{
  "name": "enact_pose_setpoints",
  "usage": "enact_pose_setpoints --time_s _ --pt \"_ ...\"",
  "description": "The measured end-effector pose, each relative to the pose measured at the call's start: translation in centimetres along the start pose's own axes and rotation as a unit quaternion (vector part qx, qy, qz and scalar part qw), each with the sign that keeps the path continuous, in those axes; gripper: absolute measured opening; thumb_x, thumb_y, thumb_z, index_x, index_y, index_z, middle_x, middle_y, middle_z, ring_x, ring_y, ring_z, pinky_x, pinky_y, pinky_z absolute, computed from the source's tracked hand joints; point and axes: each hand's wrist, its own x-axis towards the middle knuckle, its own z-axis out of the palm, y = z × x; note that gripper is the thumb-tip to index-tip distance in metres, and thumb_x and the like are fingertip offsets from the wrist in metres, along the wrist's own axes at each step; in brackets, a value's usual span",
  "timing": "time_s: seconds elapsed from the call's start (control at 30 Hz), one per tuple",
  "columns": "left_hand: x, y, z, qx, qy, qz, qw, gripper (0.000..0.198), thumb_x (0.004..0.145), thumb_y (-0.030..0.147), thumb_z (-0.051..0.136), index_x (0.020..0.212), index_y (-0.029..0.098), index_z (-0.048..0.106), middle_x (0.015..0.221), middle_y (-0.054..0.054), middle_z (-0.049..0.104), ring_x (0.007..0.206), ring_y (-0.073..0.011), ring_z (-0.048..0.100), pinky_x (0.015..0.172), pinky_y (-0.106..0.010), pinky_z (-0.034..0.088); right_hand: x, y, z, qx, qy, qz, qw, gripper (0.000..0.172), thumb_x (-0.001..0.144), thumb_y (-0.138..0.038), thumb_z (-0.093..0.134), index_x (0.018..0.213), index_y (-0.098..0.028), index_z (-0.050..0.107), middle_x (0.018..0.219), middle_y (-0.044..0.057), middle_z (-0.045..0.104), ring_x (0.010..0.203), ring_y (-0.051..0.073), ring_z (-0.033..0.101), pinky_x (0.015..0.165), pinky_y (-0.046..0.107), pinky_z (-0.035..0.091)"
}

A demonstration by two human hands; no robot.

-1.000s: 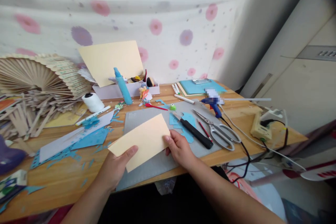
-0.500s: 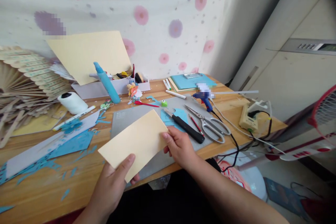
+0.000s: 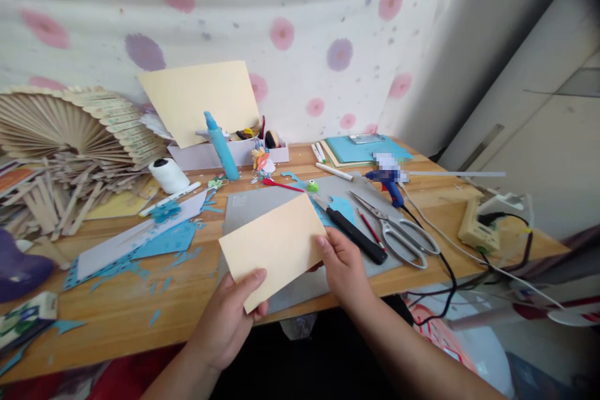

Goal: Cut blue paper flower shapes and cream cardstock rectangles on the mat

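A cream sheet of card (image 3: 276, 244) is held up over the grey cutting mat (image 3: 244, 205), tilted with its right end higher. My left hand (image 3: 234, 306) pinches its lower left corner, thumb on top. The right edge is gripped between thumb and fingers of my right hand (image 3: 344, 265). Just beyond the right hand lie a black-handled craft knife (image 3: 356, 236), a red pencil (image 3: 368, 225) and large scissors (image 3: 394, 228) with grey handles. Pieces of blue paper (image 3: 342, 207) rest partly beneath the knife.
At the back stands a white box (image 3: 197, 155) with tools, a larger cream sheet (image 3: 206, 100) and a blue glue bottle (image 3: 220, 147). A blue glue gun (image 3: 391, 190) and power strip (image 3: 475, 225) lie right. Craft sticks (image 3: 70, 181), white thread (image 3: 169, 175) and blue scraps (image 3: 164, 240) cover the left.
The view has swung left, so more of the table's left side shows. Both hands keep hold of the card, which is now slightly more level.
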Motion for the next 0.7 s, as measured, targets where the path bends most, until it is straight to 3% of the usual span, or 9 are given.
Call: enact_pose_setpoints --time_s 0.17,0.4,0.53,0.7 --pt "0.0 -0.1 -0.2 0.057 -0.038 0.038 0.997 0.039 0.069 0.049 0.08 0.079 0.015 0.063 0.06 0.004 0.054 0.047 -0.0058 0.042 0.041 -0.016 0.034 -0.3 0.5 0.6 0.054 -0.005 0.039 0.998 0.042 0.082 -0.06 0.058 0.086 -0.019 0.061 0.062 -0.003 0.052 0.053 0.014 0.052 0.048 0.028 0.051" --pt "0.2 -0.6 -1.9 0.192 -0.034 0.097 0.976 0.042 0.075 0.057 0.071 0.084 0.017 0.063 0.061 0.003 0.055 0.047 -0.0089 0.043 0.041 -0.019 0.037 -0.8 0.2 -0.3 0.073 -0.022 0.062 0.995 0.046 0.079 -0.063 0.062 0.091 -0.018 0.062 0.073 0.0 0.057 0.063 0.016 0.054 0.051 0.027 0.05" --pt "0.3 -1.0 -3.1 0.288 -0.054 0.09 0.952 0.048 0.072 0.065 0.068 0.077 0.018 0.062 0.057 0.003 0.056 0.042 -0.0091 0.041 0.037 -0.02 0.035 -1.3 0.7 -1.4 0.048 -0.029 0.055 0.997 0.043 0.079 -0.059 0.066 0.082 -0.016 0.062 0.071 0.0 0.057 0.064 0.013 0.05 0.056 0.024 0.042" --pt "0.0 -1.3 -2.7 0.305 -0.075 0.063 0.947 0.058 0.068 0.076 0.062 0.071 0.018 0.062 0.054 0.001 0.056 0.042 -0.0098 0.041 0.038 -0.021 0.033 -2.1 2.0 -1.2 0.036 -0.019 0.04 0.998 0.045 0.083 -0.062 0.059 0.076 -0.018 0.055 0.069 0.0 0.052 0.063 0.013 0.046 0.055 0.024 0.039"
